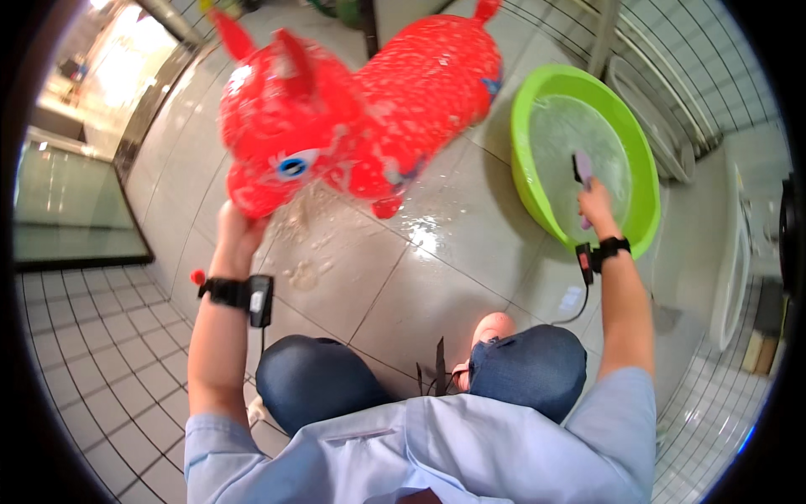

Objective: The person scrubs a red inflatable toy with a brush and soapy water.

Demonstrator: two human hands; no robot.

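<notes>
Red bouncy-animal toy [428,88] is on the tiled floor [453,269], between 11 and 12 o'clock from frame centre, head toward 10, rump toward 12. Foam all over it, plus a sudsy patch [304,210] on the tiles near 10.

Left hand [240,228] at about 9, touching the muzzle from its 7 o'clock side. Fingers mostly hidden by the muzzle, so can't tell how far they're closed. Right hand [595,204] between 2 and 3, wrapped round a purple brush-like tool [584,166], dark along one edge, over the green tub [522,143] at 2. Can't tell if the tool touches the cloudy water [579,122].

Handling, my read: toy looks air-filled, so light for its bulk, smooth skin with some give. Suds should make it slick; expect it to skid or roll if pushed from one side. Muzzle hold steadies the head but probably leaves the rump free to swing. Better grip: base of the ears [295,67] or round the neck. Skin probably tough, low break risk.
</notes>
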